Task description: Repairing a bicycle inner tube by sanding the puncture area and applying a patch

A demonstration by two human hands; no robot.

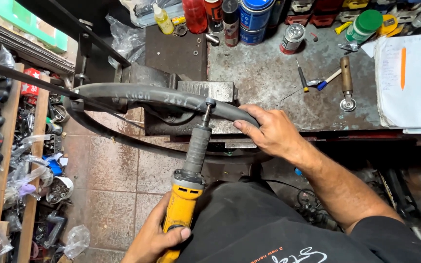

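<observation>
- While the camera is looking down over our chest, we are gripping a yellow die grinder (183, 199) in our left hand (154, 238), fingers wrapped closed around its body near the bottom edge of the view.
- The grinder is pointing up and slightly right, and its small grinding tip (210, 103) is touching the top of a black rubber inner tube (137, 93).
- The tube is lying curved across a grey metal bench vise (205, 90) at the front edge of the workbench (269, 83), with a second loop of it sagging below toward the tiled floor (113, 170).
- Our right hand (269, 131) is pressing down on the tube just right of the tip, fingers curled over the rubber and holding it (the thumb side is hidden, so we cannot tell how far it is wrapping under).
- On the bench behind, we are seeing spray cans (230, 19), a blue tin (254, 14), a small yellow bottle (163, 19) and a green-capped jar (364, 27) standing in a row.
- A wooden-handled roller (347, 83) and a small screwdriver (302, 75) are lying near a stack of papers (410, 78) with an orange pen (403, 67) on it, well apart from our hands.
- To the left, wooden shelves (10, 146) are holding bagged parts.
</observation>
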